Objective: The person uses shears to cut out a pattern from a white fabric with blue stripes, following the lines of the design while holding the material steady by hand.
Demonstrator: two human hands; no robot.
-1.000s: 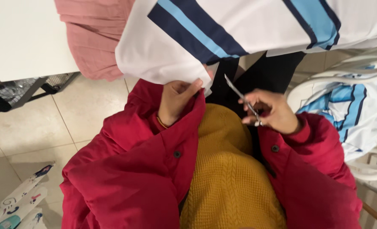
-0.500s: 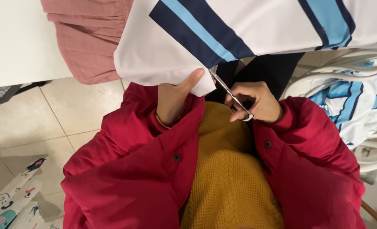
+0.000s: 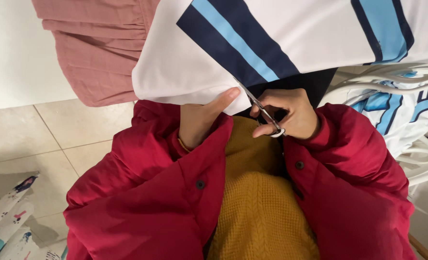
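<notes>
With the left hand (image 3: pixel 202 120) pinching the hem of the white fabric with navy and light-blue stripes (image 3: pixel 272 43) taut, the right hand (image 3: pixel 291 115), fingers through small metal scissors (image 3: pixel 262 108), should snip close without nicking cloth.

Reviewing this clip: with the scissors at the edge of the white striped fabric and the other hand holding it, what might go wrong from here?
1. The left hand pinches the white striped fabric with its thumb close to the scissors; a closing cut might nick it.
2. The fabric hangs loose off the table edge, so it may shift and the cut wander into the dark blue stripe.
3. The right hand works above the yellow sweater; the blades might snag it.
</notes>
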